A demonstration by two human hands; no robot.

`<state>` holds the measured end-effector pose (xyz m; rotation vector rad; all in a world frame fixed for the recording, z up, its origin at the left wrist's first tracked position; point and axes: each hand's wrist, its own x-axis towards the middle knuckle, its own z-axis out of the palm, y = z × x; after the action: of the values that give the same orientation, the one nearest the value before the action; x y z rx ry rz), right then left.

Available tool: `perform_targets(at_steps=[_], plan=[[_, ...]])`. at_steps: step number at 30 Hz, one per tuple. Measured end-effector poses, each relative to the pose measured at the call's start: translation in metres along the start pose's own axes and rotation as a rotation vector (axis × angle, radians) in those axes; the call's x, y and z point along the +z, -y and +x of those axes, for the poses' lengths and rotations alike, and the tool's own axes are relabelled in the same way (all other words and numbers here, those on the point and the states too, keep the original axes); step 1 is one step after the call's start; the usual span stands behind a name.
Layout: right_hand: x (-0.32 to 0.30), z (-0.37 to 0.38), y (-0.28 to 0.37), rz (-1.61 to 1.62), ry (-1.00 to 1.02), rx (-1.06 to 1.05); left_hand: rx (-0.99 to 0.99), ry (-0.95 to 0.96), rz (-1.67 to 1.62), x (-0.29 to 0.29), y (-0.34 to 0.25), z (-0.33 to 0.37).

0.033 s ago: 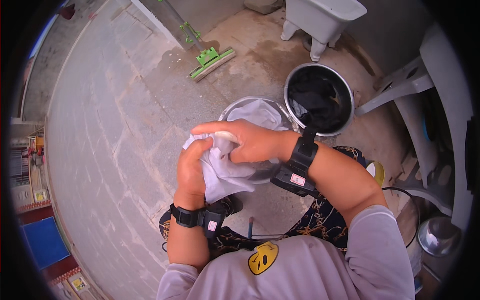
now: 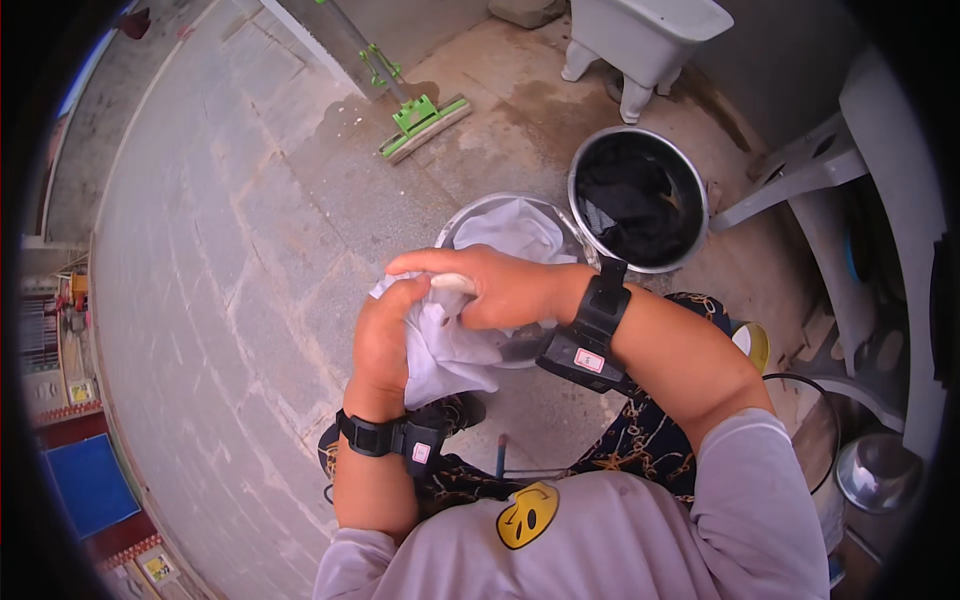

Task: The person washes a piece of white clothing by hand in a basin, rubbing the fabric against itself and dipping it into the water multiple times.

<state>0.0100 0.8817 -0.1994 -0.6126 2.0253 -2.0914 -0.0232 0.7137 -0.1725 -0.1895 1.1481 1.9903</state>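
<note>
Wet white cloth (image 2: 445, 355) hangs bunched from my left hand (image 2: 380, 340), whose fingers are wrapped into its folds. My right hand (image 2: 510, 285) is closed round a pale off-white bar of soap (image 2: 453, 284), pressed against the cloth near my left thumb. Both hands are close together, above the left edge of a metal basin (image 2: 530, 352). More white cloth (image 2: 515, 228) lies in that basin. My right hand hides part of the basin, and some of my fingertips are out of sight behind the cloth.
A second metal basin (image 2: 690, 215) with dark cloth (image 2: 630, 200) in it touches the first one. A green mop (image 2: 420, 120) stands on the paved floor ahead. Farther right are a white footed tub (image 2: 645, 40), a grey plastic chair (image 2: 800, 170) and a metal bowl (image 2: 878, 472).
Both hands have shifted very slightly, and the hanging cloth has drawn in a little at its lower right. The soap stays against the cloth.
</note>
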Motion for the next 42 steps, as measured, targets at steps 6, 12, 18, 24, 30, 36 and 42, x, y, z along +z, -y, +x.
perform_targets(at_steps=[6,12,18,24,30,36,42], plan=[[0.012,0.0,-0.011,-0.232,-0.028,0.157,-0.046,-0.069,0.45,0.001,-0.005,-0.006],[-0.023,-0.001,-0.01,0.397,-0.093,0.281,-0.051,-0.102,0.298,0.008,-0.014,-0.014],[-0.008,0.004,-0.028,0.006,-0.095,0.092,-0.03,-0.091,0.276,0.007,-0.007,-0.012],[0.036,-0.003,-0.024,0.033,-0.067,0.088,-0.036,-0.081,0.383,0.007,-0.011,-0.018],[0.049,-0.003,-0.03,-0.063,-0.203,0.133,-0.07,-0.043,0.496,0.002,-0.014,-0.028],[0.016,0.004,-0.01,0.024,-0.099,-0.04,0.001,-0.04,0.299,0.011,-0.016,-0.034],[0.036,-0.006,-0.012,-0.096,-0.185,0.019,-0.09,0.009,0.419,0.001,-0.013,-0.028]])
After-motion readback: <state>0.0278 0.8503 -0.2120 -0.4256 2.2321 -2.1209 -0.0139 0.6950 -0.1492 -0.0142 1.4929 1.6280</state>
